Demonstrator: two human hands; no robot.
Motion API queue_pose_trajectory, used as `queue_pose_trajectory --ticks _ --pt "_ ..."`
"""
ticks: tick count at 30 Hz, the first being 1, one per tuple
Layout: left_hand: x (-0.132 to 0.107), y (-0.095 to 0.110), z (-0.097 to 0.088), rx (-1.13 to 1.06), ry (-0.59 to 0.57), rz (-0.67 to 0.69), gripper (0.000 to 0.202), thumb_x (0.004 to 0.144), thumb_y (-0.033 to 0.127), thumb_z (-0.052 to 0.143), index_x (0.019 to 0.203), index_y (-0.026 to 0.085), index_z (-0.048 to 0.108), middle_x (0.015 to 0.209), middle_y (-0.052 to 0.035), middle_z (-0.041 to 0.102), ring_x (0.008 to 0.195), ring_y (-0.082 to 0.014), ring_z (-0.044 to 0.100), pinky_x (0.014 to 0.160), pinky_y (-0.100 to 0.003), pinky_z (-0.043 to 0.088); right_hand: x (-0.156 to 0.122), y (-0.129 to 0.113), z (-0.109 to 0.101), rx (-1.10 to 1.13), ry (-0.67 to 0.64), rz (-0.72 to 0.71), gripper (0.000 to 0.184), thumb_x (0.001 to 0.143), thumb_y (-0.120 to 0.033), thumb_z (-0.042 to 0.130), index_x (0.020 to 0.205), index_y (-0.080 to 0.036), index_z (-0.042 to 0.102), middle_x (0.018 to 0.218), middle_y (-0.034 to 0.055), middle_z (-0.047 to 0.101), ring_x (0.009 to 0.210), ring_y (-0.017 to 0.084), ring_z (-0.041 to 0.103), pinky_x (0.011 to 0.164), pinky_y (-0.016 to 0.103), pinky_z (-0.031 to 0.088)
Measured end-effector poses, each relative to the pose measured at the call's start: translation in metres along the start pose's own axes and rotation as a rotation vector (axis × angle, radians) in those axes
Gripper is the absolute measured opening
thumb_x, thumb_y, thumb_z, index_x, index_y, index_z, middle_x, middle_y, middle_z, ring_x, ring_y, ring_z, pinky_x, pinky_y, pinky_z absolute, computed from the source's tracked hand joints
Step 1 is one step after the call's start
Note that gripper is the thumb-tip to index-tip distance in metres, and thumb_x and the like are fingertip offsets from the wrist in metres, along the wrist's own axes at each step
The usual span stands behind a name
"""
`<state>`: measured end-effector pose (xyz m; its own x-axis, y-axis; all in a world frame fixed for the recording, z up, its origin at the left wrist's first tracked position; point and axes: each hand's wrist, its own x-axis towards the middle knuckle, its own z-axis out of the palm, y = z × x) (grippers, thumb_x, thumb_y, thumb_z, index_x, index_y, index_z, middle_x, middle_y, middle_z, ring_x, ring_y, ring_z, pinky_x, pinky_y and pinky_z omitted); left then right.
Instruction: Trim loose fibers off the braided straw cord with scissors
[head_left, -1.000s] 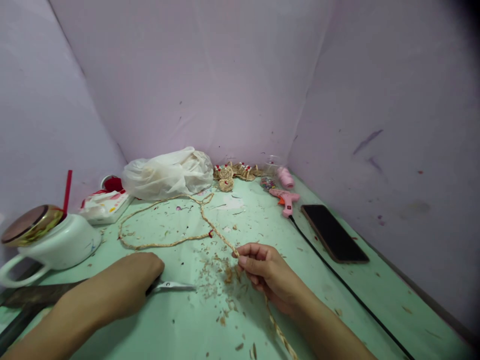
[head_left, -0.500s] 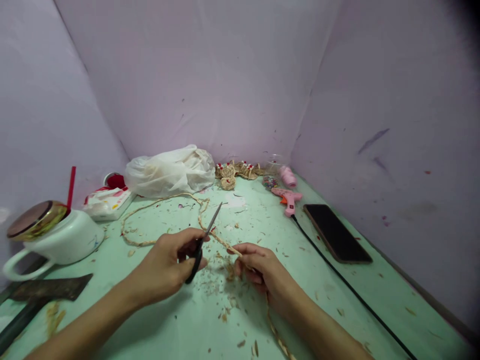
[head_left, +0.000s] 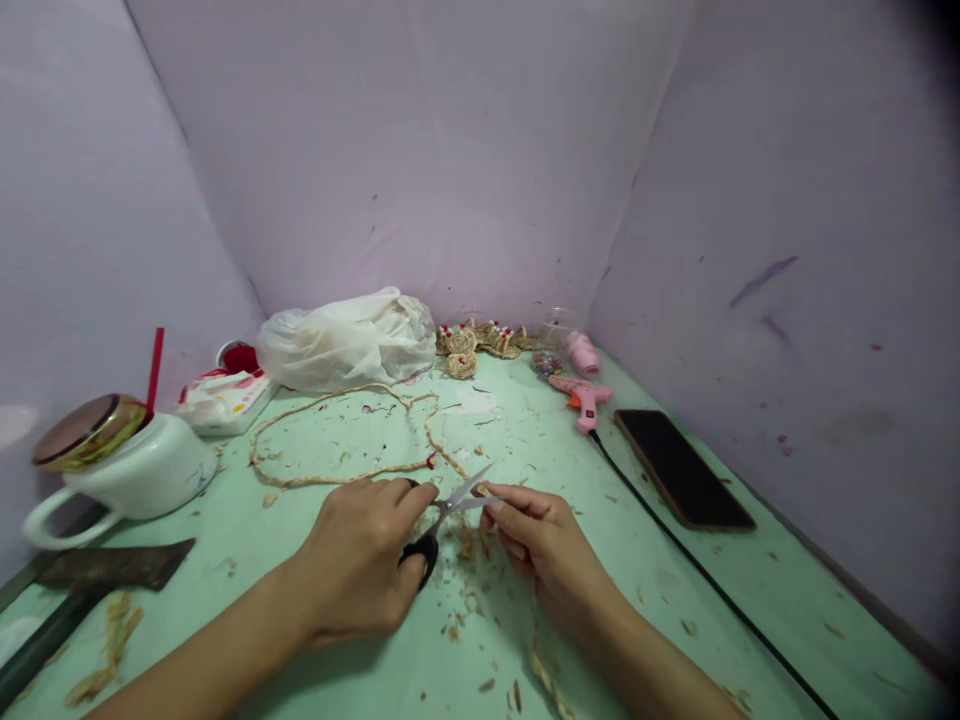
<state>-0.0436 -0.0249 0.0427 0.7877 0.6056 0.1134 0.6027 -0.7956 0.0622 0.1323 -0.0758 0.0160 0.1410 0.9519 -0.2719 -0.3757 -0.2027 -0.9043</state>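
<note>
My left hand (head_left: 371, 555) grips a pair of scissors (head_left: 442, 512) by its black handles, the blades spread apart and pointing right. Between thumb and fingers, my right hand (head_left: 544, 545) pinches a braided straw cord (head_left: 551, 680), close to the blade tips. One stretch of the cord hangs below my right hand toward the front of the table. Past the blades lies more braided cord (head_left: 337, 477), looped on the green table with a small red tie on it. Whether the two stretches still join behind the blades, I cannot tell.
Left are a white mug (head_left: 150, 470), a hammer-like tool (head_left: 112, 567) and a tissue pack (head_left: 229, 400). A white plastic bag (head_left: 349, 340) and woven straw ornaments (head_left: 480, 342) stand at the back. Right lie a pink glue gun (head_left: 585, 395) with its cable and a phone (head_left: 682, 468). Straw scraps litter the table.
The scissors have opened and turned from pointing up and away to pointing right, at the cord by my right hand. My left hand has moved slightly right; my right hand still pinches the cord.
</note>
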Motion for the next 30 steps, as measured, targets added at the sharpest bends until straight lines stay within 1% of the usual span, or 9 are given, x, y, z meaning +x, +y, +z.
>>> queue_pose_trajectory --ticks 4,6,8,12,17,19,23,27,30 --pt "0.000 0.005 0.008 0.072 -0.018 -0.014 0.042 0.071 0.023 0.041 0.112 0.014 0.045 0.092 -0.0114 0.058 0.081 -0.0250 0.055 0.067 -0.039 0.043 -0.001 0.001 0.000 0.030 -0.009 0.031 0.023 0.059 -0.020 0.061 0.078 -0.010 0.067 0.055 0.0002 0.054 0.038 0.002 0.024 0.036 0.020 0.008" --pt "0.000 0.006 0.009 0.093 -0.036 -0.015 0.044 0.072 0.023 0.041 0.114 0.014 0.043 0.092 -0.0118 0.058 0.080 -0.0247 0.055 0.067 -0.039 0.044 -0.001 0.003 0.000 0.025 -0.006 0.043 0.024 0.060 -0.020 0.060 0.081 -0.010 0.067 0.052 -0.0011 0.051 0.038 0.002 0.024 0.036 0.019 0.007" --pt "0.000 0.006 0.009 0.105 -0.060 -0.011 0.045 0.072 0.024 0.040 0.116 0.013 0.042 0.093 -0.0122 0.058 0.079 -0.0248 0.055 0.067 -0.039 0.044 -0.001 0.003 -0.001 0.034 -0.030 0.047 0.023 0.060 -0.020 0.061 0.081 -0.010 0.067 0.050 -0.0022 0.050 0.037 0.002 0.022 0.036 0.019 0.007" --pt "0.001 0.006 0.008 0.077 -0.114 -0.019 0.050 0.071 0.025 0.041 0.120 0.014 0.039 0.093 -0.0118 0.058 0.078 -0.0253 0.056 0.067 -0.040 0.044 -0.001 0.003 -0.002 0.093 -0.126 0.062 0.016 0.062 -0.020 0.061 0.075 -0.011 0.066 0.051 -0.0019 0.050 0.036 0.001 0.020 0.035 0.019 0.006" --pt "0.001 0.009 0.005 0.003 -0.165 -0.040 0.053 0.070 0.025 0.041 0.122 0.016 0.037 0.092 -0.0103 0.058 0.076 -0.0250 0.056 0.065 -0.038 0.043 -0.002 0.003 0.000 0.171 -0.184 0.091 0.009 0.063 -0.019 0.062 0.064 -0.011 0.063 0.050 -0.0032 0.048 0.035 0.000 0.018 0.034 0.018 0.005" --pt "0.001 0.010 0.003 0.003 -0.176 -0.049 0.054 0.070 0.025 0.041 0.122 0.016 0.037 0.092 -0.0104 0.059 0.075 -0.0253 0.057 0.064 -0.038 0.043 -0.002 0.005 0.000 0.181 -0.191 0.081 0.009 0.063 -0.019 0.062 0.061 -0.011 0.061 0.049 -0.0038 0.046 0.036 0.000 0.017 0.034 0.018 0.005" --pt "0.001 0.012 0.001 -0.002 -0.215 -0.055 0.053 0.069 0.025 0.040 0.121 0.017 0.036 0.092 -0.0097 0.059 0.073 -0.0260 0.057 0.061 -0.037 0.042 -0.003 0.009 0.002 0.143 -0.163 0.036 0.011 0.065 -0.020 0.061 0.059 -0.011 0.060 0.048 -0.0045 0.043 0.036 0.001 0.017 0.034 0.019 0.006" --pt "0.001 0.013 0.000 -0.021 -0.245 -0.063 0.049 0.069 0.023 0.040 0.118 0.017 0.037 0.089 -0.0084 0.060 0.072 -0.0255 0.058 0.059 -0.035 0.041 -0.003 0.011 0.002 0.132 -0.170 0.036 0.011 0.067 -0.020 0.060 0.062 -0.011 0.060 0.048 -0.0045 0.042 0.037 0.001 0.017 0.035 0.019 0.007" --pt "0.001 0.013 0.002 -0.033 -0.254 -0.058 0.047 0.069 0.022 0.040 0.116 0.017 0.037 0.089 -0.0086 0.061 0.073 -0.0255 0.059 0.060 -0.035 0.041 -0.004 0.013 0.002 0.125 -0.181 0.030 0.014 0.068 -0.019 0.058 0.058 -0.011 0.058 0.046 -0.0057 0.037 0.037 0.001 0.015 0.035 0.020 0.007"
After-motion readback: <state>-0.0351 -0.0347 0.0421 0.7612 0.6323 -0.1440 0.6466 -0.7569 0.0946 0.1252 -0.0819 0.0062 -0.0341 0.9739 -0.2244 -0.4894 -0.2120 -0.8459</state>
